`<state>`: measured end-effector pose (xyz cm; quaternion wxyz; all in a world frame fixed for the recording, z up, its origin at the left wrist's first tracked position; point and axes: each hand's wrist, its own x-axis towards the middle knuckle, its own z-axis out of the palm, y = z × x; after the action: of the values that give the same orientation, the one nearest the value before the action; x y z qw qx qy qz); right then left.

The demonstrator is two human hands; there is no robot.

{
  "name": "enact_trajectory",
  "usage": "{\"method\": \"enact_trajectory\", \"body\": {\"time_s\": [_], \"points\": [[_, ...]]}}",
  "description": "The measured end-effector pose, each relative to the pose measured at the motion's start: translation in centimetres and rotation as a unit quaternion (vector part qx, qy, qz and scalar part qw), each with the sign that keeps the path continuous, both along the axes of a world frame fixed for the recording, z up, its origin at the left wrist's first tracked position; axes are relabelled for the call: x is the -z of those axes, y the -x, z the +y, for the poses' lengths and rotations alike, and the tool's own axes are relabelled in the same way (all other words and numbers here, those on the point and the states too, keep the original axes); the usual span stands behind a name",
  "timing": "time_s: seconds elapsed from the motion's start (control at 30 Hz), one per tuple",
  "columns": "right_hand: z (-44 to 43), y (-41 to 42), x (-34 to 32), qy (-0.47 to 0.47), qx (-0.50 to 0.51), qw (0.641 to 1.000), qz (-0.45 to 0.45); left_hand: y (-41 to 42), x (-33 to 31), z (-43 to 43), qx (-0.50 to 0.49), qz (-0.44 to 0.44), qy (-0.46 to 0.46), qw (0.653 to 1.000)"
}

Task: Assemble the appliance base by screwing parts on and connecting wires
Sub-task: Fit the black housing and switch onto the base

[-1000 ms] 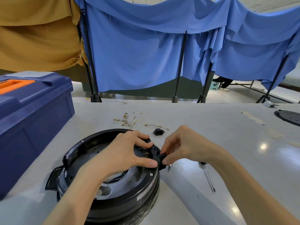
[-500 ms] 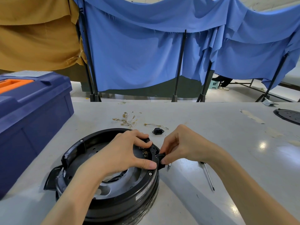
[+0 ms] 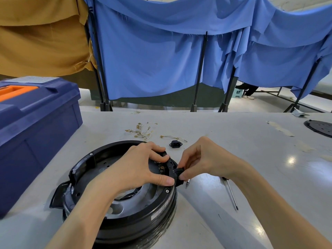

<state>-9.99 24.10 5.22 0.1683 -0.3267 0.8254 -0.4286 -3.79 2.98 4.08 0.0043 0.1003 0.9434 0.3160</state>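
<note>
The round black appliance base (image 3: pixel 143 221) lies flat on the grey table (image 3: pixel 242 150) in the lower centre of the frame, open side up, with a silvery inner plate and a row of brass terminals near its right rim. At that right edge, a small black connector (image 3: pixel 177 172) sits against the outside of the rim. The right hand (image 3: pixel 203 159) pinches it between thumb and curled forefinger, so the part lies right at the fingertips, touching the base. The left hand (image 3: pixel 136 169) reaches over the base from the lower left and grips the same stretch of rim: its thumb presses the rim just beside the connector, and its fingers curl over the rim farther back.

Just above the hands in the frame, a second black socket (image 3: pixel 175 144) lies loose on the table, and beyond it a scatter of thin wires (image 3: pixel 142 131) with gold ends. A slim screwdriver (image 3: pixel 231 193) lies to the right, partly under the right forearm. A dark blue toolbox (image 3: pixel 36 132) with an orange inset fills the left side. Blue cloth (image 3: pixel 152 60) and mustard cloth (image 3: pixel 41 36) hang behind the table.
</note>
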Motion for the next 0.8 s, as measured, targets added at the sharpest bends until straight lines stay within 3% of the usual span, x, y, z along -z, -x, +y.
{"method": "enact_trajectory", "body": {"time_s": [0.67,0.8], "points": [[-0.99,-0.51,0.38,-0.019,0.025,0.998,0.061,-0.02,-0.09,0.30,0.000,0.009,0.011,1.000],[-0.79,-0.17,0.29,-0.007,0.019,1.000,0.017,-0.02,0.00,0.19,-0.003,0.009,0.004,1.000]]}}
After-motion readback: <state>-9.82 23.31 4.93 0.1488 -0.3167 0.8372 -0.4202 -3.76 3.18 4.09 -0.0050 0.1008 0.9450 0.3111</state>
